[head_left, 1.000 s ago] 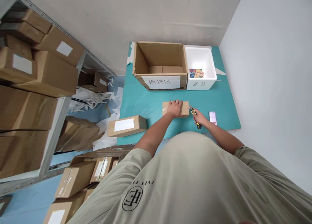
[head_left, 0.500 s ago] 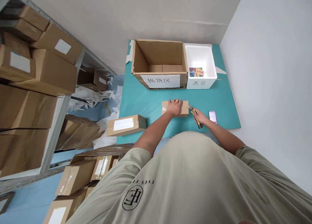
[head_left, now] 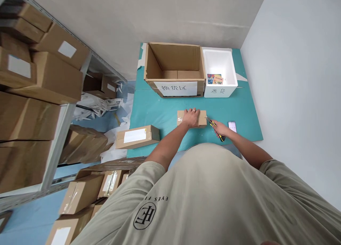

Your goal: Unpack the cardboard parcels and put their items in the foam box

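Note:
A small taped cardboard box (head_left: 202,118) lies on the teal table (head_left: 165,113) in front of me. My left hand (head_left: 190,118) holds it down from above, with the fingertips curled at its far edge. In my right hand (head_left: 220,128) is a yellow and black utility knife (head_left: 213,123), gripped by its handle. The blade points left, and its tip is at the right end of the box; whether it touches cannot be made out. A phone (head_left: 232,126) with a lit screen lies just right of my right hand.
Behind stand a large open carton (head_left: 174,62) with a paper sign and a white foam box (head_left: 220,71) holding small colourful booklets (head_left: 215,79). A labelled cardboard box (head_left: 137,136) lies at the table's left edge. Shelves of cartons (head_left: 57,78) fill the left; a wall bounds the right.
My right hand and the utility knife have shifted slightly to the right and towards me. My left hand and the small box stay in place.

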Demonstrator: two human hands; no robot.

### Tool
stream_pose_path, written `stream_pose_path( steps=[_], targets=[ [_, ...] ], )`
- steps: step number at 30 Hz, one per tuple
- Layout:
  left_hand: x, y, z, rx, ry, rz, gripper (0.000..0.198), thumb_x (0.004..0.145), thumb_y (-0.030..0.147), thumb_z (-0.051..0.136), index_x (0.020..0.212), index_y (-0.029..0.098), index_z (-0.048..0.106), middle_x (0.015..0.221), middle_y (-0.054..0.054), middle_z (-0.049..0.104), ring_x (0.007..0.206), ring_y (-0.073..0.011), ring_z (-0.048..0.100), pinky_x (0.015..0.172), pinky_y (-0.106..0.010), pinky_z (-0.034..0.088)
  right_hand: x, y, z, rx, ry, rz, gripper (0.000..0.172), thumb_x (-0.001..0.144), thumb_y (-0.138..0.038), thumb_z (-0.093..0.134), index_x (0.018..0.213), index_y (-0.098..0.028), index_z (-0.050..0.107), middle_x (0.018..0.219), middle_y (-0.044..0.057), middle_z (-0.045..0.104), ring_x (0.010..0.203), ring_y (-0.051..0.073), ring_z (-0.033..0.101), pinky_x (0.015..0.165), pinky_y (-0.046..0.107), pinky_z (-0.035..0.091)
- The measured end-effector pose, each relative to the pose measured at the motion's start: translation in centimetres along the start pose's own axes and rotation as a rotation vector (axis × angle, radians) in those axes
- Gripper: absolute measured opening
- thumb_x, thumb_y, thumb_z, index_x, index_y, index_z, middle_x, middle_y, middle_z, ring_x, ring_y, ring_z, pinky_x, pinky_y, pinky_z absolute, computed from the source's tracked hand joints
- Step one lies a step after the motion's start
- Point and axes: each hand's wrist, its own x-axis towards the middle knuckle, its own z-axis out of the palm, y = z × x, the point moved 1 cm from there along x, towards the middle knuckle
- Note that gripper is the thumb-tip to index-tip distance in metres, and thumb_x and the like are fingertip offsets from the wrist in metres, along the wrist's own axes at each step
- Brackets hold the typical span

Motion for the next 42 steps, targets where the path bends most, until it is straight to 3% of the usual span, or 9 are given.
stream_pose_path(
  steps=[15,21,24,26,30,32,35,38,42],
  targets=[
    [0.5,-0.2,0.8,-0.004,0.014,-0.010,0.108,0.075,0.061,0.092,0.168,0.021,0.053,0.159,-0.026,0.062,0.142,-0.0488,0.056,0.122,-0.061,0.035,-0.9,1.3,-0.2,0.015,-0.033,-0.005,0.060,0.123,-0.034,0.050,0.183,-0.029,0.043,0.074,-0.004,0.059,0.055,0.016,0.060,0.058,0.025,0.053],
    [0.4,-1.8,1.1,-0.010,-0.054,0.059,0.148,0.069,0.072,0.099,0.188,0.024,0.026,0.181,-0.028,0.044,0.164,-0.0509,0.040,0.137,-0.060,0.020,-1.4,2.3,-1.3,0.183,0.106,0.021,0.068,0.124,-0.039,0.050,0.189,-0.033,0.030,0.079,-0.006,0.062,0.056,0.014,0.059,0.059,0.023,0.056],
    [-0.4,-4.1,0.7,0.018,-0.112,0.086,0.151,0.070,0.065,0.100,0.191,0.029,0.018,0.188,-0.026,0.035,0.170,-0.0494,0.035,0.138,-0.060,0.020,-1.8,3.2,-1.7,0.234,0.124,0.035,0.068,0.124,-0.037,0.048,0.189,-0.032,0.029,0.077,-0.007,0.060,0.056,0.014,0.060,0.058,0.022,0.056],
    [-1.0,-5.5,0.4,0.023,-0.147,0.017,0.146,0.074,0.065,0.096,0.191,0.029,0.015,0.183,-0.026,0.042,0.164,-0.0493,0.044,0.135,-0.059,0.028,-2.1,3.5,-1.7,0.263,0.135,0.041,0.067,0.124,-0.036,0.048,0.188,-0.031,0.031,0.075,-0.007,0.059,0.056,0.014,0.060,0.057,0.021,0.056],
    [-2.0,-6.6,-0.2,-0.052,-0.155,-0.381,0.133,0.092,0.089,0.066,0.192,0.023,0.008,0.182,-0.032,0.043,0.157,-0.0560,0.053,0.120,-0.059,0.047,-2.1,3.8,-1.3,0.314,0.158,0.059,0.066,0.123,-0.037,0.048,0.187,-0.029,0.032,0.073,-0.007,0.058,0.057,0.014,0.060,0.056,0.021,0.056],
    [-2.2,-6.0,-0.2,-0.093,-0.156,-0.494,0.122,0.100,0.092,0.049,0.191,0.020,0.011,0.183,-0.034,0.042,0.158,-0.0594,0.051,0.113,-0.061,0.050,-1.9,3.7,-1.1,0.322,0.154,0.059,0.068,0.123,-0.037,0.049,0.188,-0.030,0.031,0.074,-0.007,0.059,0.058,0.015,0.060,0.058,0.022,0.058],
    [-2.3,-4.5,-0.3,-0.214,-0.177,-0.504,0.120,0.103,0.092,0.044,0.189,0.013,0.016,0.166,-0.036,0.062,0.145,-0.0532,0.066,0.105,-0.054,0.055,-1.5,3.4,-1.0,0.309,0.133,0.056,0.069,0.123,-0.038,0.050,0.188,-0.032,0.030,0.077,-0.007,0.060,0.059,0.015,0.061,0.060,0.023,0.059],
    [-2.4,-4.0,-0.8,-0.270,-0.187,-0.423,0.127,0.098,0.094,0.055,0.184,0.005,0.024,0.147,-0.033,0.075,0.131,-0.0451,0.076,0.096,-0.044,0.057,-1.2,3.1,-1.1,0.279,0.121,0.061,0.073,0.122,-0.040,0.053,0.189,-0.033,0.027,0.078,-0.007,0.059,0.059,0.014,0.061,0.061,0.022,0.059],
    [-2.2,-5.8,-2.1,-0.070,-0.171,-0.208,0.123,0.082,0.086,0.086,0.175,0.018,0.046,0.146,-0.029,0.075,0.135,-0.0470,0.072,0.108,-0.049,0.054,-1.0,2.9,-1.2,0.286,0.120,0.060,0.079,0.116,-0.035,0.057,0.189,-0.034,0.027,0.077,-0.008,0.061,0.058,0.014,0.060,0.063,0.023,0.060]
  ],
)
